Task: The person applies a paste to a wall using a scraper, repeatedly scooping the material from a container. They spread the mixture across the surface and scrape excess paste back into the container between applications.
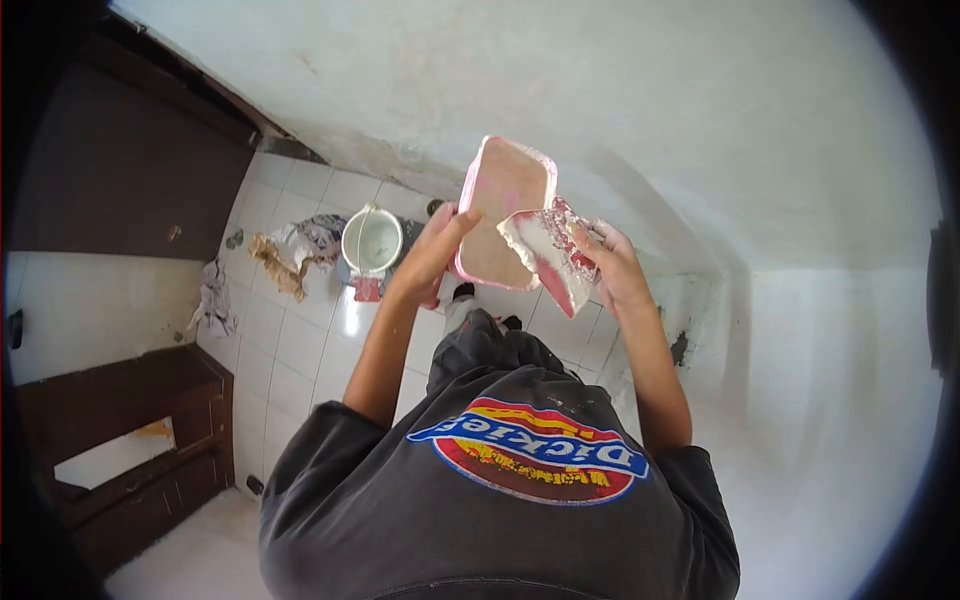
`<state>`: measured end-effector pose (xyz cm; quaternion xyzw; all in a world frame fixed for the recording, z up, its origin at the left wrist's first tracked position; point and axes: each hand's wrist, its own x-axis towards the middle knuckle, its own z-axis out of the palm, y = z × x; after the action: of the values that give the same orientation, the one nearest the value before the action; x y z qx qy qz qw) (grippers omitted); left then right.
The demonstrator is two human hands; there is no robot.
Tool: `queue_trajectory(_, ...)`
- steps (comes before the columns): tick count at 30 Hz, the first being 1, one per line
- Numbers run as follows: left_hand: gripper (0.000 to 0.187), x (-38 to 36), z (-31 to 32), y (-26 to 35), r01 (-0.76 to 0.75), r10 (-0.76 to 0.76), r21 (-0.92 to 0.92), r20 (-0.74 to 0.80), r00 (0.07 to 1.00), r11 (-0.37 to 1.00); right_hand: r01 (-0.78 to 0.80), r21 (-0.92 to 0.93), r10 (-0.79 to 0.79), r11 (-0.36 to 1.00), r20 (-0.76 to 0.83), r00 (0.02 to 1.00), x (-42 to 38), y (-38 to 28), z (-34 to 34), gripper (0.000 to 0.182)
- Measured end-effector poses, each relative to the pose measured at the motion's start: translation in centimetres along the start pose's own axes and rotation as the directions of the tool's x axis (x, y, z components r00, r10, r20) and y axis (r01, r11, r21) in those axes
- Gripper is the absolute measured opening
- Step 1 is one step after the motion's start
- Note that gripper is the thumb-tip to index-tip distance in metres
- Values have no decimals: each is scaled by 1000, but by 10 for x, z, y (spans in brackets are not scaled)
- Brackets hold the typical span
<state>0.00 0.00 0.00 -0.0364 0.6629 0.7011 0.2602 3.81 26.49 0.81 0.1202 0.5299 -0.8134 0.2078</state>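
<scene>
Near pale wall [700,120], above tiles [300,345], pink tray [512,182]

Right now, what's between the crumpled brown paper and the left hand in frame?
In the head view, the white bucket shows between the crumpled brown paper and the left hand, which grips the pink tray.

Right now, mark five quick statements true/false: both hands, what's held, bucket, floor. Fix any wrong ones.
1. The left grip holds the pink-rimmed tray. True.
2. The right grip holds nothing. False: the right grip holds a red scraper.
3. The scraper has white material on it. True.
4. The white bucket stands to the right of the tray. False: the bucket is to its left.
5. The floor is tiled. True.
</scene>
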Motion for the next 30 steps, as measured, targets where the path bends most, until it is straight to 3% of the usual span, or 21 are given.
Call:
queue_trajectory(2, 59, 0, 7, -10, -25, 23, -113, -17, 1000, 993, 152, 19, -148, 988, -139, 979, -2, 8, 2, 39)
queue_trajectory(3, 58, -43, -4, -9, 8, -12, -98, -33, 999, 995, 135, 92, -121, 987, -143, 982, -26, 37, 28, 39)
queue_trajectory(5, 58, -44, 16, -31, 29, -23, -267, 24, 999, 963, 70, 79, -45, 994, -282, 958, -47, 42, 17, 37)
queue_trajectory(8, 64, -19, 25, -35, -51, 69, -375, 35, 997, 926, 235, 228, -146, 945, -350, 925, -41, 46, 5, 36)
queue_trajectory(10, 66, -10, 18, -44, -72, 89, -429, 19, 996, 900, 315, 353, -192, 881, -342, 920, -32, 64, 1, 34)
queue_trajectory(11, 66, -16, 21, -19, -114, 157, -489, 48, 986, 865, 347, 438, -219, 830, -316, 923, -23, 72, 1, 33)
queue_trajectory(13, 62, -10, 12, -1, -161, 248, -511, 107, 963, 845, 380, 557, -334, 738, -188, 924, -3, 78, 6, 32)
queue_trajectory(16, 59, -12, 7, 5, -183, 292, -514, 138, 946, 838, 422, 622, -473, 660, -92, 876, 5, 67, 13, 35)
queue_trajectory(19, 59, -17, -6, 9, -185, 288, -513, 129, 949, 838, 541, 585, -597, 604, -118, 793, -4, 32, 19, 34)
queue_trajectory(20, 59, -22, -16, 15, -152, 250, -523, 122, 961, 839, 622, 536, -554, 570, -309, 773, -8, 12, 30, 35)
queue_trajectory(22, 60, -22, -26, 17, -125, 221, -492, 142, 965, 862, 753, 383, -622, 536, -424, 658, -23, -37, 29, 35)
queue_trajectory(24, 62, -18, -37, 11, -71, 162, -460, 160, 974, 885, 878, 96, -727, 469, -522, 445, -62, -113, 55, 32)
queue_trajectory(26, 62, -16, -42, 12, -85, 186, -431, 199, 962, 898, 863, -459, -940, 209, -338, 48, -96, -173, 62, 28)
queue_trajectory(28, 63, -19, -42, 18, -100, 211, -407, 237, 948, 908, 541, -839, -955, -59, -110, -276, -125, -228, 65, 19)
queue_trajectory(30, 65, -18, -43, 19, -102, 215, -414, 235, 948, 905, 107, -961, -865, -257, 179, -469, -147, -282, 70, 14)
